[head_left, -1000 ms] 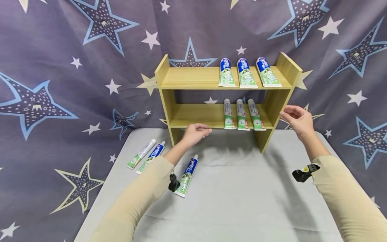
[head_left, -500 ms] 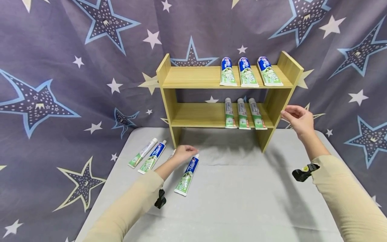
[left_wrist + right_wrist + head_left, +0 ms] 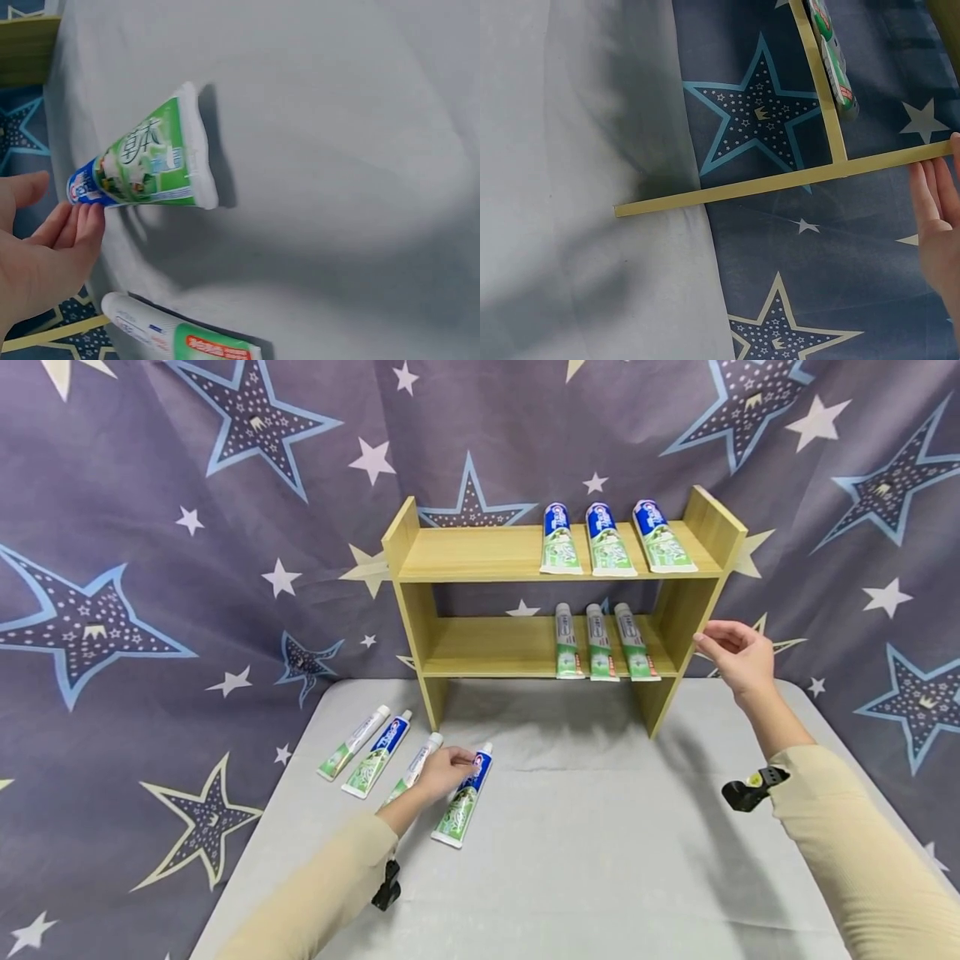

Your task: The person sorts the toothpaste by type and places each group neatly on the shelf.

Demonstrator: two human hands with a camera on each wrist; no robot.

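On the table, my left hand (image 3: 448, 770) is at the upper part of a blue-and-green toothpaste tube (image 3: 463, 806). In the left wrist view its fingertips touch or nearly touch the blue end of that toothpaste tube (image 3: 146, 161), while the thumb stands apart. A white-and-green toothpaste tube (image 3: 414, 766) lies just left, partly hidden by this hand. My right hand (image 3: 742, 656) rests against the right side panel of a wooden shelf (image 3: 688, 627). The right wrist view has its fairly straight fingers (image 3: 928, 196) along the outer face of that panel.
Three blue-and-green tubes (image 3: 602, 539) lie on the top board's right half, and three grey-and-green tubes (image 3: 600, 643) on the lower board below them. Two more tubes, one white-and-green (image 3: 354, 743) and one blue-and-green (image 3: 377, 754), lie at the table's left. A star-patterned curtain (image 3: 300, 527) hangs behind.
My left hand has moved down and left from in front of the lower board to the blue-and-green tube on the table. The right hand has stayed at the shelf's side.
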